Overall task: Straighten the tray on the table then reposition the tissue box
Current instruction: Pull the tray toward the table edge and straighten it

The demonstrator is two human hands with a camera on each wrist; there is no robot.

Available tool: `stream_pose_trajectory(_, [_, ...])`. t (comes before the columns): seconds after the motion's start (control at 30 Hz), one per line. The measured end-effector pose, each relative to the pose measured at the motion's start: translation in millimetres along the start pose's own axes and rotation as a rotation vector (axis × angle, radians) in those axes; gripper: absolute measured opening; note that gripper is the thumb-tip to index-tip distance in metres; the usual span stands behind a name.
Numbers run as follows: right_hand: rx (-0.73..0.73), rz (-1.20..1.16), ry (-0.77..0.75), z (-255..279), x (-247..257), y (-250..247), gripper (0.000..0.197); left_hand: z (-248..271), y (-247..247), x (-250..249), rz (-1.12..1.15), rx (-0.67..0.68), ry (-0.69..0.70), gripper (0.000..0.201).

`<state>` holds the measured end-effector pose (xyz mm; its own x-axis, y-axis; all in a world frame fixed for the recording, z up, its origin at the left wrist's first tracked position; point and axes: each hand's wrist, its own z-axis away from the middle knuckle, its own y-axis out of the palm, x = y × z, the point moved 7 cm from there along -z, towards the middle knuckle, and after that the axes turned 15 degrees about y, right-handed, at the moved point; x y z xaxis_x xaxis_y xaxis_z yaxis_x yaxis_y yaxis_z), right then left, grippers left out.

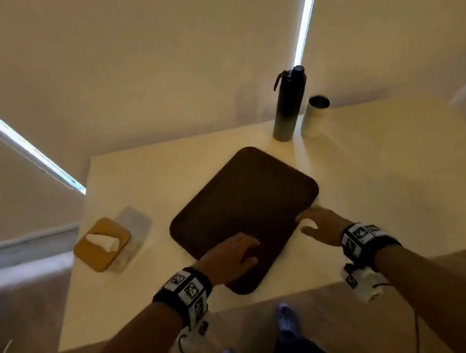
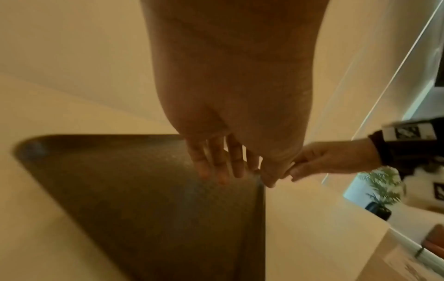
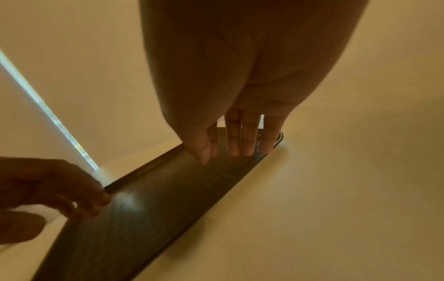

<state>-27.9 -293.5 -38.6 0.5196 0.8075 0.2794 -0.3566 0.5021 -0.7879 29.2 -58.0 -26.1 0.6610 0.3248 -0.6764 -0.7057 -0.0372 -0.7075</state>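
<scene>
Left hand lies flat, fingers straight, on the skewed tray by the counter's near edge. Right hand, released too, touches the tray's right corner. Tissue box sits at the left edge.

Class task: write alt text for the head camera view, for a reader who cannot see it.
Two hands reach onto a dark tray lying crooked on a pale table: the left hand rests flat on it, the right hand touches its near right edge. A tissue box sits to the left; a dark bottle and white cup stand behind.

Dark brown tray, cream table
</scene>
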Motion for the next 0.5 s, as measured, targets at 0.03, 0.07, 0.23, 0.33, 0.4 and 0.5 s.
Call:
stream_pose_trajectory(0.03, [-0.011, 0.009, -0.013, -12, -3, -3, 0.036, -18, 8, 0, -0.011, 0.025, 0.012, 0.046])
stream_pose_trajectory(0.07, [-0.007, 0.029, -0.014, -22, -5, -7, 0.036, -35, 14, 0, -0.026, 0.048, 0.004, 0.048])
stream_pose_trajectory(0.23, [0.009, 0.198, -0.135, -63, -17, -5, 0.036, -89, 58, 1, 0.009, 0.103, -0.085, 0.061])
stream_pose_trajectory(0.33, [0.007, 0.287, -0.216, -76, -22, -4, 0.033, -101, 70, 4, 0.047, 0.053, -0.147, 0.059])
stream_pose_trajectory(0.4, [-0.013, 0.296, -0.268, -82, -24, -5, 0.031, -102, 73, 6, 0.085, 0.001, -0.151, 0.053])
stream_pose_trajectory(0.5, [-0.058, 0.283, -0.309, -86, -24, -7, 0.025, -100, 73, 9, 0.062, -0.038, -0.110, 0.050])
